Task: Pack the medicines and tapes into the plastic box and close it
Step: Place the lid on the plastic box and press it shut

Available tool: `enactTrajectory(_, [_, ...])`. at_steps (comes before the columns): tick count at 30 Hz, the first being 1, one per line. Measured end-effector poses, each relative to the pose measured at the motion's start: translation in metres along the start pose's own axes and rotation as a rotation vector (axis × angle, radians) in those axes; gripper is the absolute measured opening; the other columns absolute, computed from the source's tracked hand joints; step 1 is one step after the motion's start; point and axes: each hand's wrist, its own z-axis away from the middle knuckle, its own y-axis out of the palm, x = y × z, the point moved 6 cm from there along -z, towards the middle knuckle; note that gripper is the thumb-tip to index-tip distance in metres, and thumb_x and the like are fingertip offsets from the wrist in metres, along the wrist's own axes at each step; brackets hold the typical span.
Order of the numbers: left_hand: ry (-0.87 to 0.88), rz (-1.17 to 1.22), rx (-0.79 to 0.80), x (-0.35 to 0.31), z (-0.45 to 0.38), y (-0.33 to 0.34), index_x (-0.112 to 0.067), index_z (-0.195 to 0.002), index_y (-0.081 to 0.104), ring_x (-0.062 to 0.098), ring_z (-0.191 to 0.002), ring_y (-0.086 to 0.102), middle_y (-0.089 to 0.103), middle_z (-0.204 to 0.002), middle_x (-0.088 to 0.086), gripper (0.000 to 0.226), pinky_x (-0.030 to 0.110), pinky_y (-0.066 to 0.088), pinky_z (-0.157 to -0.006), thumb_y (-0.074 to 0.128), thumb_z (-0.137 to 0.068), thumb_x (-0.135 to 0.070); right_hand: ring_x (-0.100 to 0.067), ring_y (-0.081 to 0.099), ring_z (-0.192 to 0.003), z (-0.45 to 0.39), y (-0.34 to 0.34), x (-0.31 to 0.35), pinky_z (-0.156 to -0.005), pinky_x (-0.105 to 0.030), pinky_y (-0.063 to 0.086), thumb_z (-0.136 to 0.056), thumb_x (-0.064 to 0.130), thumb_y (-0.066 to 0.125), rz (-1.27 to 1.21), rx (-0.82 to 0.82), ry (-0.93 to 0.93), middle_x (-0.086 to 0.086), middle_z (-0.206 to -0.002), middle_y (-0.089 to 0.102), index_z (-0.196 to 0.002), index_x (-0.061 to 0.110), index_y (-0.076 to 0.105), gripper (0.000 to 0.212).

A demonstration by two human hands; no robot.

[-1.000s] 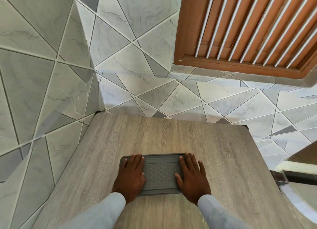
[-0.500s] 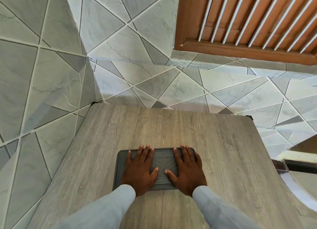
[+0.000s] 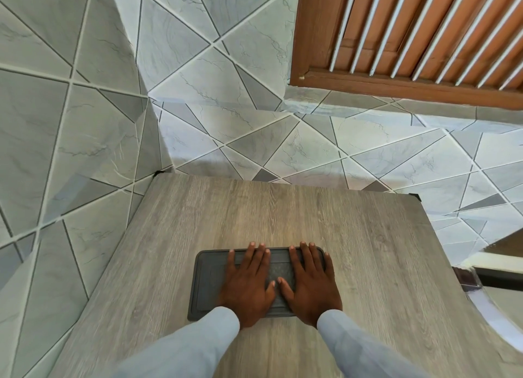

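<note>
Grey lid under both my palms: left hand (image 3: 249, 285) and right hand (image 3: 310, 283) lie flat, fingers spread, gripping nothing, on the one plastic box (image 3: 208, 284) on the wooden table (image 3: 368, 250). No medicines or tapes show outside; packing seems finished, closure apparently near complete.
</note>
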Motion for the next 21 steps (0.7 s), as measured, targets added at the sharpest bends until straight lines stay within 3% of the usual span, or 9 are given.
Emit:
enactTrajectory(8, [0.087, 0.002, 0.031, -0.018, -0.010, 0.011, -0.007, -0.143, 0.031, 0.023, -0.143, 0.028, 0.034, -0.152, 0.009, 0.063, 0.053, 0.011, -0.110, 0.033, -0.089, -0.040, -0.030, 0.022, -0.145, -0.002, 0.005, -0.002, -0.114, -0.049, 0.009, -0.087, 0.048, 0.034, 0.012, 0.034, 0.018, -0.014, -0.155, 0.030, -0.149, 0.011, 0.024, 0.072])
enactTrajectory(13, [0.096, 0.019, 0.023, -0.016, -0.009, 0.008, -0.011, -0.147, 0.021, 0.020, -0.146, 0.014, 0.025, -0.157, 0.006, 0.066, 0.049, 0.000, -0.113, 0.029, -0.090, -0.043, -0.028, 0.023, -0.145, -0.002, 0.004, -0.002, -0.115, -0.044, 0.005, -0.087, 0.049, 0.034, 0.014, 0.013, 0.030, -0.015, -0.154, 0.032, -0.147, 0.006, 0.028, 0.074])
enactTrajectory(21, [-0.335, 0.042, -0.090, 0.084, 0.034, -0.006, -0.010, -0.148, 0.014, 0.019, -0.146, 0.010, 0.016, -0.158, 0.007, 0.073, 0.045, -0.011, -0.113, 0.011, -0.091, -0.056, -0.032, 0.009, -0.148, 0.001, 0.005, -0.009, -0.118, -0.053, 0.005, -0.087, 0.060, 0.024, -0.006, 0.011, 0.155, -0.015, -0.158, 0.021, -0.149, 0.012, 0.021, 0.078])
